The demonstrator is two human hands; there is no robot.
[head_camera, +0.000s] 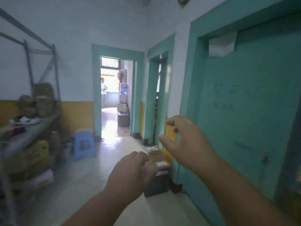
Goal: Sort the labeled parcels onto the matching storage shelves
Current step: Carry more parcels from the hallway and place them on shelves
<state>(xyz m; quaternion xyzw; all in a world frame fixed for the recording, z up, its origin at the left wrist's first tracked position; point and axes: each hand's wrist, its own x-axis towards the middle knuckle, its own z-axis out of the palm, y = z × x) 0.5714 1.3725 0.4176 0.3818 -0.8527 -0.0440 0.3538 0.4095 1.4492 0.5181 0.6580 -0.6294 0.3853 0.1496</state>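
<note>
Both hands are raised in front of the person and hold nothing. The right hand [187, 141] is up by the teal door frame, thumb and fingers spread in a loose curve with a gap between them. The left hand [132, 173] is lower, seen from the back, its fingers curled loosely downward; motion blur hides whether the fingertips touch anything.

Just past the left hand, parcels [158, 162] lie on the tiled floor [91, 181] in a row against the foot of the teal wall. At least 3 show: a dark box [157, 185] nearest, a brown carton with a pale label on top behind it, and another taped carton [153, 148] farther on. The row's long axis runs away from the camera along the wall toward the open doorway [116, 97].

On the left stands 1 metal shelf rack [40, 123], its long axis also running away from the camera, with blurred cartons and bags on its levels. 1 blue plastic stool [83, 143] sits on the floor beside the rack's far end. 1 person stands in the bright room beyond the doorway.
</note>
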